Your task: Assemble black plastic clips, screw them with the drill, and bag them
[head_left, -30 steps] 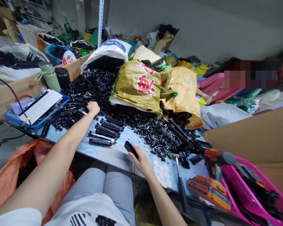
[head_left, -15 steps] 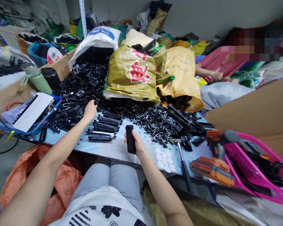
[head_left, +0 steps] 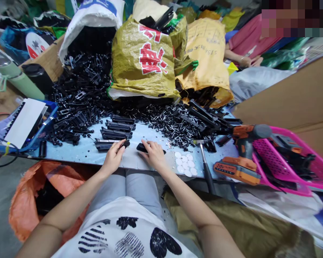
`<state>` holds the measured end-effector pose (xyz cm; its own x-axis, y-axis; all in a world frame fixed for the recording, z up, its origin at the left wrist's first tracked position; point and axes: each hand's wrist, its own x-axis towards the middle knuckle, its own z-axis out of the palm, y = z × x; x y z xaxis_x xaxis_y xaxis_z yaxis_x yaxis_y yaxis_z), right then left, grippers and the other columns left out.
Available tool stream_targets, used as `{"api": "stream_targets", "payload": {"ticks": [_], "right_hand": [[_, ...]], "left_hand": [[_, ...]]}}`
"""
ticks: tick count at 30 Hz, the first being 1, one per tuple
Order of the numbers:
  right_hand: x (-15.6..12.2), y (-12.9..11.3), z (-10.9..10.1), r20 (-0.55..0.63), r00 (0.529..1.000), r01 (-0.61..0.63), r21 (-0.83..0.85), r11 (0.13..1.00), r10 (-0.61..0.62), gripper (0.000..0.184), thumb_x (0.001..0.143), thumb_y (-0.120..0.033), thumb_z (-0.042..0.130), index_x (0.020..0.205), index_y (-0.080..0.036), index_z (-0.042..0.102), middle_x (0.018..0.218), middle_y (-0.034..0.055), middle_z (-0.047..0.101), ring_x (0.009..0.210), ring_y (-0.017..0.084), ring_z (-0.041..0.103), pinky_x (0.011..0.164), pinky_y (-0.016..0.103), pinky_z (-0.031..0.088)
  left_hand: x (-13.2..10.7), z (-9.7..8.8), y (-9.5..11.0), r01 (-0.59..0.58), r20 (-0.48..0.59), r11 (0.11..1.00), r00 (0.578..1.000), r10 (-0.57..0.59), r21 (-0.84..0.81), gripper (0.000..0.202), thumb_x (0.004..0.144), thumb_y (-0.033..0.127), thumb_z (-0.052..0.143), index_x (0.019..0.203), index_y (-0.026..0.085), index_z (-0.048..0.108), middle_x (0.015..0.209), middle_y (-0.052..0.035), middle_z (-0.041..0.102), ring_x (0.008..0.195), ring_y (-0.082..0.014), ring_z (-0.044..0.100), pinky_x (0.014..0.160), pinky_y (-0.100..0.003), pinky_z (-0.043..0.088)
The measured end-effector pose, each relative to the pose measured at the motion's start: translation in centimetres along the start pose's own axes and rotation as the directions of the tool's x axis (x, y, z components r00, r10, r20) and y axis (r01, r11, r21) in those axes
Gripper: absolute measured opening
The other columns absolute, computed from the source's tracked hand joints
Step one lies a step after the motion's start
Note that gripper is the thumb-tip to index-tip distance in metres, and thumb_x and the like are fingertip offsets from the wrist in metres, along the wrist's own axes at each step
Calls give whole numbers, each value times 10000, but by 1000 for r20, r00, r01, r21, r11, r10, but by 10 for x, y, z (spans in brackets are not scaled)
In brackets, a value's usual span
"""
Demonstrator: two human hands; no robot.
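Observation:
My left hand [head_left: 113, 158] is over the front of the blue work surface [head_left: 70, 154], thumb and fingers pinched on a small black plastic piece [head_left: 126, 143]. Close by on the right, my right hand [head_left: 154, 154] grips a long black plastic part [head_left: 141, 147], which lies low at the table's front edge. My palm and fingers cover the middle of that part. Just behind my left hand, several similar long black parts [head_left: 116, 134] lie side by side in a row. A heap of screws and small black pieces [head_left: 174, 125] spreads behind my right hand.
On the right are a hammer [head_left: 206, 168], an orange cordless drill [head_left: 238, 168], a pink basket [head_left: 274, 157] and white discs [head_left: 185, 163]. A blue tray [head_left: 52, 111] and a green bottle [head_left: 21, 80] stand left. Filled sacks [head_left: 142, 61] line the back; another person's hands [head_left: 249, 61] show beyond.
My left hand has come back from the heap of black parts towards my right hand, bringing the small piece. My right hand has tipped the long part from upright to lying flat. The view has tilted down.

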<state>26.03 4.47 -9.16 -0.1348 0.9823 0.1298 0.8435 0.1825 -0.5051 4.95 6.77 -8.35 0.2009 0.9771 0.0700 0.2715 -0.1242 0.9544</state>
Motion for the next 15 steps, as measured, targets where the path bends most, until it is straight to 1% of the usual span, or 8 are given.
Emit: {"api": "stream_targets", "payload": {"ticks": [2, 5, 7, 9, 10, 11, 13, 15], "right_hand": [[-15, 4, -5, 93, 995, 49, -227, 973, -29, 459, 887, -366, 525, 1291, -149, 515, 1173, 172, 564, 1053, 297, 508, 873, 448, 432], [-30, 10, -8, 208, 972, 164, -253, 953, -112, 436, 905, -369, 495, 1287, -161, 521, 1257, 162, 536, 1139, 296, 475, 948, 462, 392], [-32, 12, -9, 218, 967, 170, -147, 974, -136, 429, 910, -381, 485, 1280, -168, 532, 1243, 157, 553, 1170, 297, 466, 1008, 498, 336], [-29, 11, -9, 168, 982, 72, 84, 994, -85, 460, 922, -416, 450, 1308, -173, 505, 1161, 147, 595, 1100, 270, 523, 996, 483, 359], [-27, 8, -8, 145, 989, -14, 244, 970, -23, 490, 932, -442, 414, 1340, -176, 469, 1088, 134, 618, 1011, 243, 568, 946, 451, 411], [-24, 4, -8, 147, 988, -107, 412, 905, 50, 532, 941, -473, 368, 1381, -178, 414, 991, 112, 635, 895, 213, 601, 864, 412, 465], [-21, -6, -6, 220, 966, -253, 681, 687, 138, 607, 945, -524, 303, 1445, -181, 295, 773, 40, 607, 657, 152, 587, 666, 325, 505], [-20, -15, -5, 279, 953, -298, 809, 507, 115, 663, 924, -562, 332, 1464, -187, 247, 673, -15, 532, 531, 107, 516, 526, 253, 461]], "left_hand": [[-7, -3, -5, 61, 1, 998, 998, -61, -22, 417, 921, 400, 439, 1241, 160, 559, 806, -28, 582, 529, -75, 493, 572, -228, 469], [-18, 2, -6, 110, 31, 993, 994, -109, -42, 426, 915, 396, 448, 1248, 151, 551, 810, -27, 576, 499, -64, 490, 526, -215, 459], [-25, 11, -3, 104, 57, 994, 993, -101, -45, 406, 907, 389, 461, 1235, 169, 560, 916, -49, 585, 488, -46, 492, 500, -201, 455], [-30, 21, 1, 85, 93, 995, 992, -80, -56, 396, 903, 389, 470, 1231, 186, 562, 991, -62, 583, 482, -32, 493, 482, -189, 454], [-31, 26, 3, 79, 113, 995, 991, -72, -65, 399, 903, 389, 471, 1239, 190, 556, 1007, -64, 583, 474, -27, 490, 475, -186, 454], [-32, 30, 6, 75, 129, 995, 989, -66, -72, 409, 904, 388, 472, 1255, 191, 544, 1016, -65, 583, 468, -24, 488, 472, -186, 456], [-31, 36, 12, 53, 124, 997, 991, -46, -61, 428, 903, 376, 478, 1282, 181, 525, 1030, -72, 584, 518, -44, 527, 517, -200, 481], [-30, 38, 20, -13, 76, 1000, 997, 13, -5, 423, 903, 354, 486, 1279, 166, 533, 1051, -85, 587, 714, -106, 605, 668, -237, 515]]}}
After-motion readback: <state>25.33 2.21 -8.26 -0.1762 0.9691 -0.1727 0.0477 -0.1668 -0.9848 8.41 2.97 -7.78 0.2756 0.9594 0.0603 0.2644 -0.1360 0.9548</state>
